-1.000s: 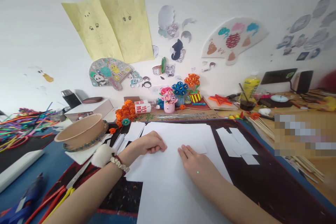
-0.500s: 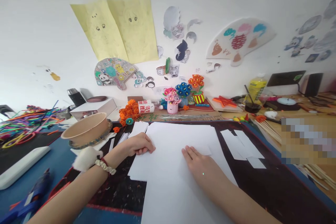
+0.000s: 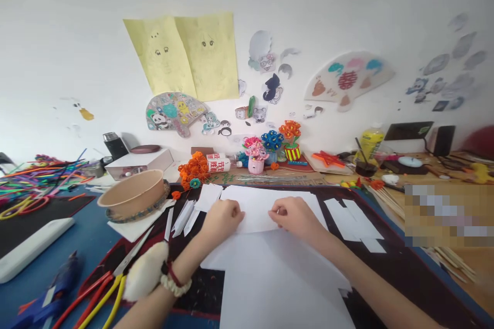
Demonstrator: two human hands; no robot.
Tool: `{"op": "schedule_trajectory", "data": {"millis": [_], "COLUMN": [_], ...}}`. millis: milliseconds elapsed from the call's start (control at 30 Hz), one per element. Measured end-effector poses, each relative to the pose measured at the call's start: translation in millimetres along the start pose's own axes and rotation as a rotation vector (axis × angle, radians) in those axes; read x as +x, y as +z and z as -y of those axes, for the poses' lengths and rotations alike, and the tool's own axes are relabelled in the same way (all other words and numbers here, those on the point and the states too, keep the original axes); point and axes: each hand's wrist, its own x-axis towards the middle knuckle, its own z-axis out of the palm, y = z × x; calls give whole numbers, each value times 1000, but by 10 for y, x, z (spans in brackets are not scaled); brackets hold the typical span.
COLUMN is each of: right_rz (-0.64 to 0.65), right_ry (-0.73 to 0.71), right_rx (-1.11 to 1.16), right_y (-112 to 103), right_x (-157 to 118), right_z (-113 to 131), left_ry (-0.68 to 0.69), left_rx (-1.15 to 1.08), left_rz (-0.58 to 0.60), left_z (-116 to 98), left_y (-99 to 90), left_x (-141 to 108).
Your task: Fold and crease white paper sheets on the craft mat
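Note:
White paper sheets lie over the dark mat in front of me, and one sheet bends up slightly between my hands. My left hand is closed, thumb and fingers pinched at the paper's left side. Opposite it, my right hand has its fingers curled in a pinch on the same paper. Smaller white paper pieces rest to the right, and folded strips lie left of my left hand. A white fluffy thing and a scrunchie are by my left wrist.
Scissors with red and yellow handles and a blue glue gun lie at the left. A round tan container stands behind them. Pipe-cleaner flowers line the back, with wooden sticks at the right.
My right hand has gone from lying flat on the paper to a curled pinch. The paper now bends between both hands. The view has shifted, bringing the scissors into sight.

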Motion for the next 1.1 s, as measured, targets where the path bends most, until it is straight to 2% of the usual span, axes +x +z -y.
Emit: {"op": "schedule_trajectory", "data": {"millis": [133,267,533,1100], "right_rz": [354,506,593,616], "right_ry": [93,174,237,293], "right_rx": [90,105,123,166], "right_y": [-3,22,18,-72], "right_x": [314,527,664,600], "right_z": [20,-6,-85,-201], "left_ry": [62,70,101,125], "left_rx": [117,170,228,229], "left_rz": [-50,-85,-96,-92], "left_z": [-134,-47,22,30], "left_y": [252,383,445,430], "left_x": [-4,19,26,5]}}
